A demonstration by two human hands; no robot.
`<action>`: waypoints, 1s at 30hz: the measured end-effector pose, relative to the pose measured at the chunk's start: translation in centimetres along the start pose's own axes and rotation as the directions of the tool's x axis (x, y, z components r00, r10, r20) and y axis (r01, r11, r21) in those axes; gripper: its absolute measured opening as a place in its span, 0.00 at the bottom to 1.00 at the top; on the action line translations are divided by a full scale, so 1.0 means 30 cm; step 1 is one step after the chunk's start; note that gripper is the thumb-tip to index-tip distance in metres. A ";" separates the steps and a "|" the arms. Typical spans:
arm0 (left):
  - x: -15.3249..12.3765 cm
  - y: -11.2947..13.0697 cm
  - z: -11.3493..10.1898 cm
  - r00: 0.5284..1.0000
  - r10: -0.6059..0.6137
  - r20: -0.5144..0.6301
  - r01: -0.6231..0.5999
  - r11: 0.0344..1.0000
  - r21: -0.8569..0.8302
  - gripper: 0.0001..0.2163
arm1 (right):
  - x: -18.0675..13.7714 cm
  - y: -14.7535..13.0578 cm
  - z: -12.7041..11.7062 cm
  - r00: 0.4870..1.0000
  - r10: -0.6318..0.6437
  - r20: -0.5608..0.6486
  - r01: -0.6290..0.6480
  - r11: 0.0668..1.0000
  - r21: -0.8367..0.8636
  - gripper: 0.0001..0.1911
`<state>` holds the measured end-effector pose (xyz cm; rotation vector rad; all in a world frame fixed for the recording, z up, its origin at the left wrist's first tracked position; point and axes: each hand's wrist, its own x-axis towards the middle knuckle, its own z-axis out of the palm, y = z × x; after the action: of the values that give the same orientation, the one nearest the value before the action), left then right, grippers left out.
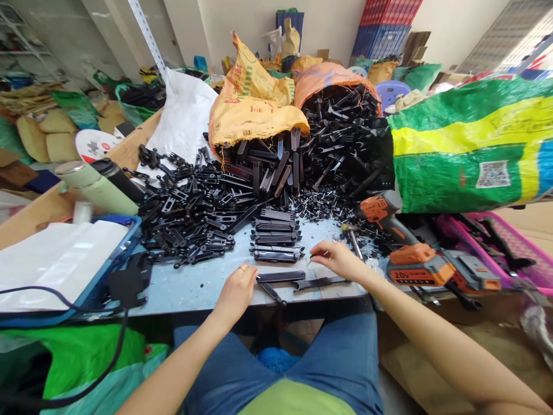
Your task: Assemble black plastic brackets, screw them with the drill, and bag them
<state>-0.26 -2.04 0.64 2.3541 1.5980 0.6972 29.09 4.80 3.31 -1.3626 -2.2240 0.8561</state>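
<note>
My left hand (237, 293) pinches the left end of a flat black tool handle (283, 276) near the table's front edge. A thin black piece (273, 294) angles out from that same end. Close to its right lies a black open-ended wrench piece (322, 282). My right hand (339, 259) hovers above the wrench piece, its fingertips closed on a small screw or pin (309, 259); which of the two I cannot tell. Just behind both hands, several black folded multi-tools (277, 237) are stacked in a row.
Loose black parts (190, 213) heap up at left. Small pins (319, 202) lie scattered behind the stack. Parts spill from a yellow sack (254, 115) and an orange sack (332, 80). A cordless drill (410, 253) and a pink basket (518, 242) stand right; a blue tray (129, 230) left.
</note>
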 end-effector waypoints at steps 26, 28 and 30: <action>0.091 0.197 0.193 0.974 0.136 0.179 -0.145 0.989 0.038 0.20 | -0.149 0.084 0.190 0.907 -0.417 -0.065 0.401 0.900 -0.172 0.23; 0.090 0.191 0.183 0.974 0.135 0.185 -0.143 0.989 0.032 0.20 | -0.143 0.103 0.192 0.904 -0.427 -0.032 0.417 0.895 -0.160 0.24; 0.089 0.191 0.175 0.975 0.114 0.190 -0.122 0.992 0.029 0.19 | -0.142 0.117 0.195 0.902 -0.432 -0.017 0.422 0.887 -0.188 0.25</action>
<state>7.82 -1.36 -0.76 2.4770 1.4156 0.4512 29.72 0.48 -3.44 -0.8895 -2.4666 0.4591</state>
